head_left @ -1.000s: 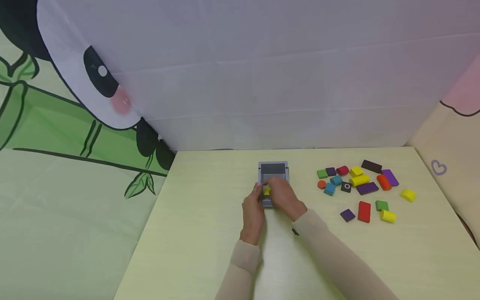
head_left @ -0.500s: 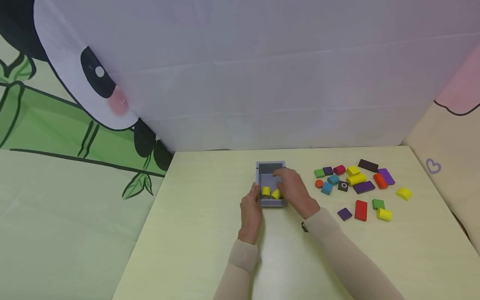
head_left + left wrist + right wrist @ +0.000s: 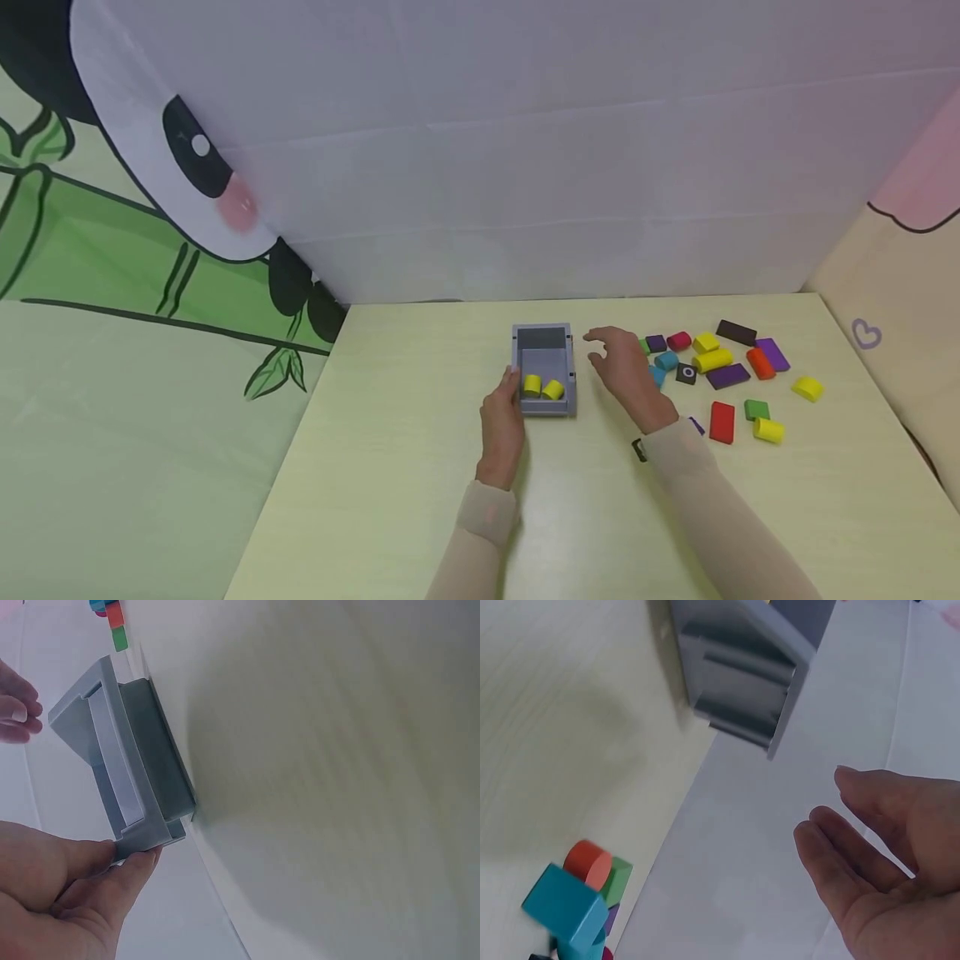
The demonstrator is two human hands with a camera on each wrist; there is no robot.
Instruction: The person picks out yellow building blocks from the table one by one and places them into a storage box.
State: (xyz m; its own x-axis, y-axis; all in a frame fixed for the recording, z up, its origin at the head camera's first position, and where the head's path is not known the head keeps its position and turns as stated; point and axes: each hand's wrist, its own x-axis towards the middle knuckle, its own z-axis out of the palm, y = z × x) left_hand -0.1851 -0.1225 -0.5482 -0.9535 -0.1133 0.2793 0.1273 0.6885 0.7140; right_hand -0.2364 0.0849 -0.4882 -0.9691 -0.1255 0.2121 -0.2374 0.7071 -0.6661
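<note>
A small grey plastic box (image 3: 545, 364) stands on the table with two yellow cylinder blocks, one at the left (image 3: 532, 385) and one beside it (image 3: 553, 389), at its near end. My left hand (image 3: 502, 427) pinches the box's near left side; in the left wrist view thumb and fingers grip one end of the grey box (image 3: 133, 757). To the right of the box, my right hand (image 3: 626, 371) hovers with nothing in it, thumb and fingers apart. The right wrist view shows that right hand (image 3: 892, 847) away from the box wall (image 3: 739, 675).
Coloured blocks lie scattered on the right of the table, among them a red block (image 3: 722, 422), a yellow cylinder (image 3: 712, 359) and a black block (image 3: 737, 332). Part of the group is hidden behind my right hand. A printed cloth (image 3: 480, 167) hangs behind the table.
My right hand has come up out of the grey box and moved right, away from it. Both yellow cylinders now show inside. The left hand stays on the box.
</note>
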